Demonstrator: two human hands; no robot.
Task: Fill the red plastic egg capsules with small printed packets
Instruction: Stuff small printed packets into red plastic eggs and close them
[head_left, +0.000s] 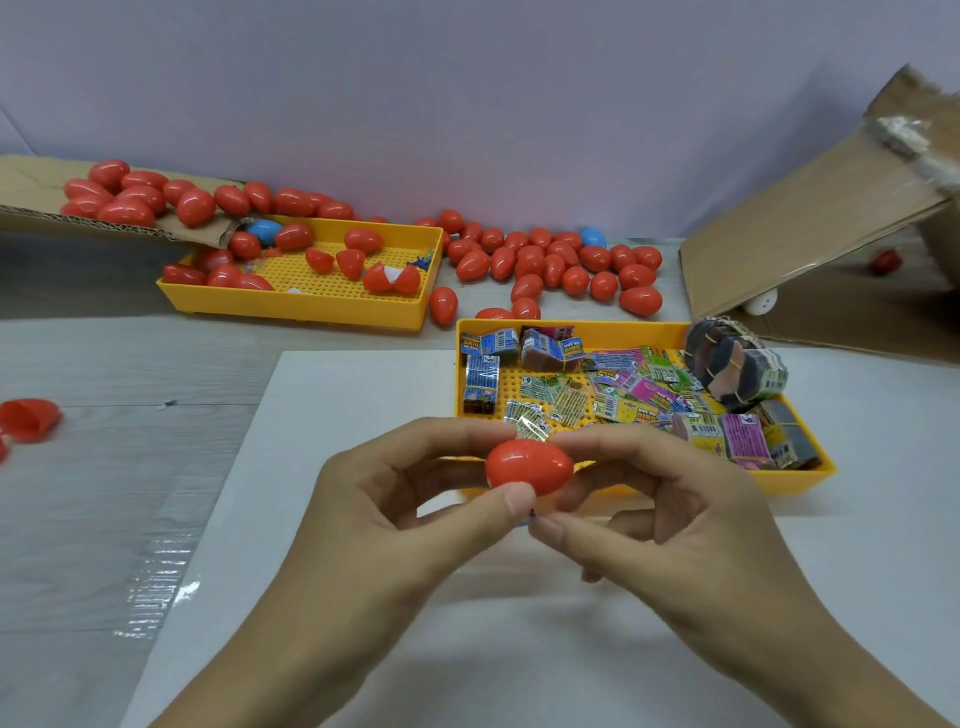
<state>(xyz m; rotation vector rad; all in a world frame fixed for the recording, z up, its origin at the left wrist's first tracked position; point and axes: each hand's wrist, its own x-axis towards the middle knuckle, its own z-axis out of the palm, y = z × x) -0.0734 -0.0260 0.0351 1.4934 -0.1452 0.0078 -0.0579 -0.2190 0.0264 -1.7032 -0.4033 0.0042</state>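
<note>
Your left hand (415, 499) and right hand (670, 499) both pinch one closed red plastic egg capsule (530, 466), just before the yellow tray (800, 480) of small printed packets (623, 389).

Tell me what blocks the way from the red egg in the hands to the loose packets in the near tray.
Nothing visible does. Both hands, left and right, hold the red egg just before the packet tray; the loose packets lie uncovered.

Table (104, 364) bears white sheet (363, 649), two yellow trays (291, 306) (perforated), loose red eggs (571, 270).
</note>
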